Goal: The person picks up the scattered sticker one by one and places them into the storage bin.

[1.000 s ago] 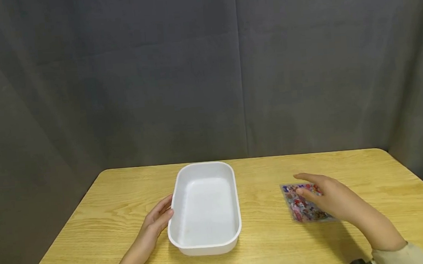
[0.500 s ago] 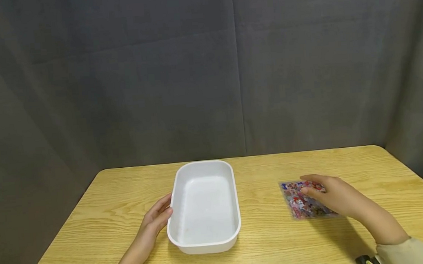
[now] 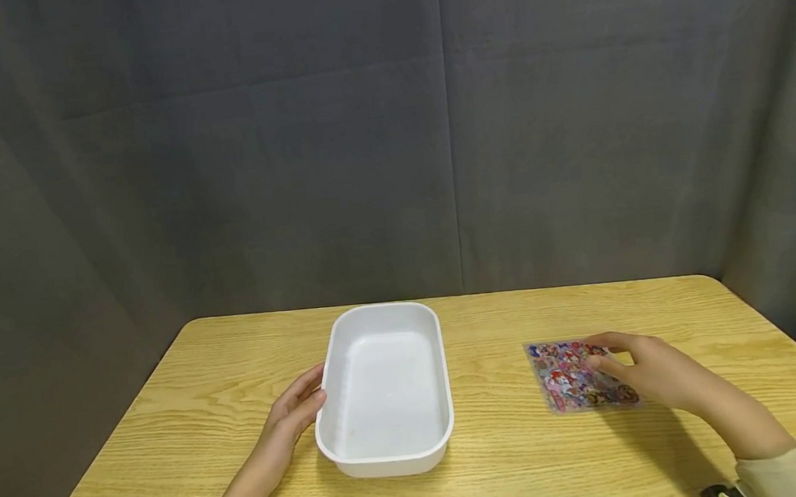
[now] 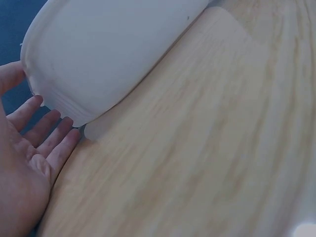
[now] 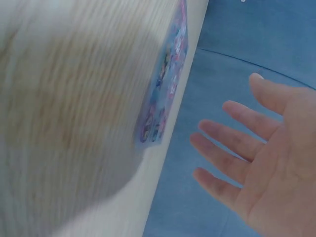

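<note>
A white rectangular plastic tub [image 3: 389,395] with rounded corners stands on the table in the head view. My left hand [image 3: 287,418] lies along its left side, fingertips right at the outer wall and thumb tip at the rim. In the left wrist view the fingers [image 4: 61,143] are spread and fairly straight against the tub. To the right lies a flat, clear-edged sheet covered in colourful cartoon pictures, like a sticker sheet [image 3: 567,383]. Over its right part hovers my right hand [image 3: 656,369], fingers loosely extended; the right wrist view [image 5: 276,168] shows nothing in it.
Both things rest on a light wood-grain table [image 3: 496,465] with rounded far corners. A dark grey curtain [image 3: 337,168] hangs behind the table and on both sides. Light sleeve fabric [image 3: 795,475] and a black strap show at the right wrist.
My right hand has shifted rightward over the sheet, uncovering more of its pictures. The left hand and the tub have stayed in place.
</note>
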Action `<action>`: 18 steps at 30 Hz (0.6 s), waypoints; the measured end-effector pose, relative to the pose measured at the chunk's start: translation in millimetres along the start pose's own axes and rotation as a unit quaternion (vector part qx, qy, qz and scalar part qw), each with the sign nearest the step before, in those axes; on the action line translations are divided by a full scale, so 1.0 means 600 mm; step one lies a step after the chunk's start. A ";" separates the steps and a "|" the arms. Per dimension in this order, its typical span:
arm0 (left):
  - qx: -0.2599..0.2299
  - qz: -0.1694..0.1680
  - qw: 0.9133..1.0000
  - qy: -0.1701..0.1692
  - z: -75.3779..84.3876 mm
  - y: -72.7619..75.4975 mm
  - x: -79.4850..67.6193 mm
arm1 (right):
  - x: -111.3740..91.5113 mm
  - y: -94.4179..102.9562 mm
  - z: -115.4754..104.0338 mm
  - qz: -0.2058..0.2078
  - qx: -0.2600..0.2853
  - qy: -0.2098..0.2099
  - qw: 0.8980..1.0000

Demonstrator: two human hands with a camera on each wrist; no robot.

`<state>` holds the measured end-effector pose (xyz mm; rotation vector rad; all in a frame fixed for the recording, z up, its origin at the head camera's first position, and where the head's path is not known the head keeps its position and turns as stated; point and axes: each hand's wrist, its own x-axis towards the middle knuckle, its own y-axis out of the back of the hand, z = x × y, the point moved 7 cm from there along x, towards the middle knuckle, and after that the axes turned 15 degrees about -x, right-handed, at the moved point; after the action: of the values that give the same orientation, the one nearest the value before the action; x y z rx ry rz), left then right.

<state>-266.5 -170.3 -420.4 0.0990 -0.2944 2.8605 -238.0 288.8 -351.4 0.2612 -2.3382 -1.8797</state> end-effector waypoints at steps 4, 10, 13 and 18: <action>-0.003 0.001 1.000 0.003 -0.002 0.001 0.000 | 0.000 0.002 0.011 0.021 0.008 -0.019 1.000; -0.004 -0.002 1.000 0.007 -0.002 0.001 0.001 | -0.004 -0.002 0.025 0.026 0.017 -0.038 0.999; -0.002 -0.002 1.000 0.007 -0.002 0.001 0.001 | -0.007 -0.006 0.031 0.021 0.022 -0.036 0.999; 0.002 -0.005 1.000 0.005 -0.002 0.001 -0.001 | -0.011 -0.009 0.034 0.024 0.053 -0.015 0.998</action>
<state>-266.4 -170.7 -421.8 0.0853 -0.2865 2.8512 -235.3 308.4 -361.2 0.1864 -2.4444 -1.7519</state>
